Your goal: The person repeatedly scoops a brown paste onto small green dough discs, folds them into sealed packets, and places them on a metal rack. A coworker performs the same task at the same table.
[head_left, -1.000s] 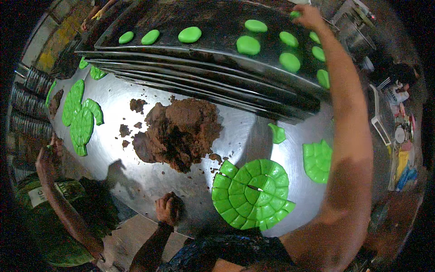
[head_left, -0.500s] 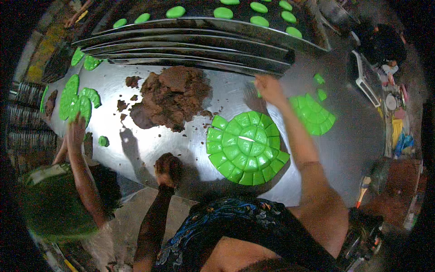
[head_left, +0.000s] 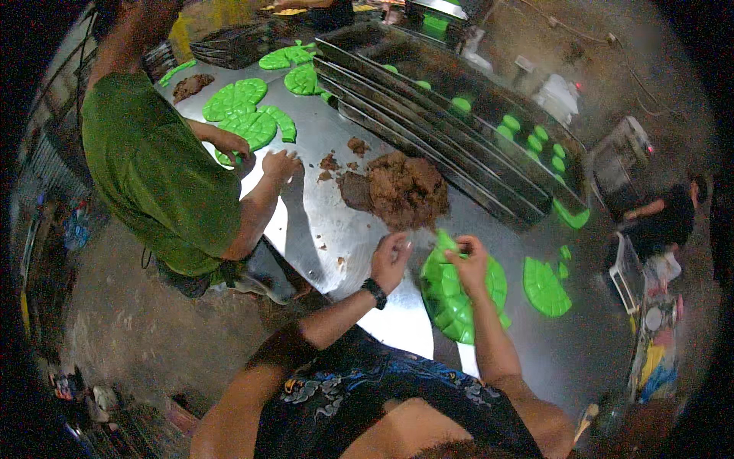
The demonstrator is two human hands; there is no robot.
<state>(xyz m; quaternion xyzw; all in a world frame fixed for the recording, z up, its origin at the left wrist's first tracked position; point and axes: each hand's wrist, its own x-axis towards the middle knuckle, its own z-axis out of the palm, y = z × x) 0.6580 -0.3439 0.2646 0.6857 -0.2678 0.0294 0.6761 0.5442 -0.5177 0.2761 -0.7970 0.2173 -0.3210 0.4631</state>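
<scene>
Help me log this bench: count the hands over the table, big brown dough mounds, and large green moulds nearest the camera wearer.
Hands: 4 (left hand, right hand, co-worker's hands)
Brown dough mound: 1
Green moulds: 2
Total: 7

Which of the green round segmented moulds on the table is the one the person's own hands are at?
The big green round mould at the near table edge, under the right hand, just below the brown dough pile. The other moulds lie apart, untouched by these hands.
</scene>
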